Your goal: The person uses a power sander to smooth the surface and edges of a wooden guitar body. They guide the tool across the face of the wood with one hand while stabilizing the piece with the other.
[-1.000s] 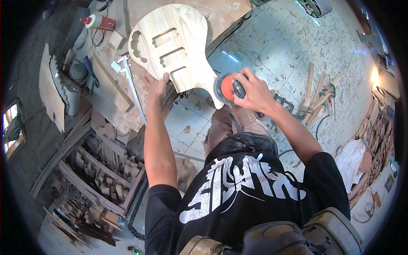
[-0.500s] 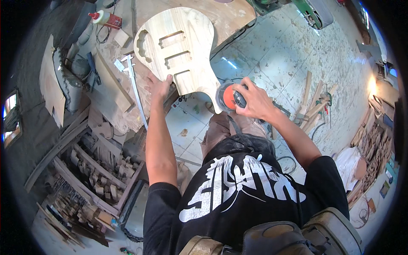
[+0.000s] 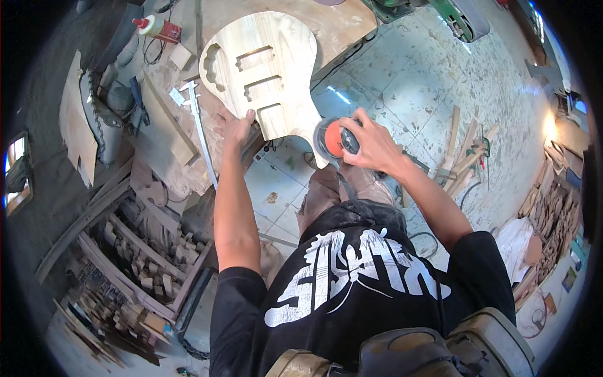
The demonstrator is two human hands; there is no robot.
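A pale wooden guitar body [image 3: 286,53] with several routed cavities lies on the workbench, its near end and pointed horn jutting past the bench edge. My left hand [image 3: 236,130] grips its near left edge, thumb on top, the fingers partly hidden. In my right hand [image 3: 375,144] is an orange and black orbital sander [image 3: 333,138], fingers wrapped round its top. The sander stands tilted on its side, its round pad against the curved edge of the horn. Left of my left hand lies a caliper [image 3: 200,122] on the bench.
The wooden workbench [image 3: 342,28] also carries a glue bottle [image 3: 159,29], a small wood block [image 3: 181,57] and a long board [image 3: 169,119]. A green machine [image 3: 461,22] stands at the far right. Wood strips with clamps [image 3: 466,157] lie on the tiled floor; a rack of offcuts [image 3: 135,264] stands lower left.
My right hand and the sander have shifted slightly left and up along the horn's edge. My left hand and the guitar body have hardly moved.
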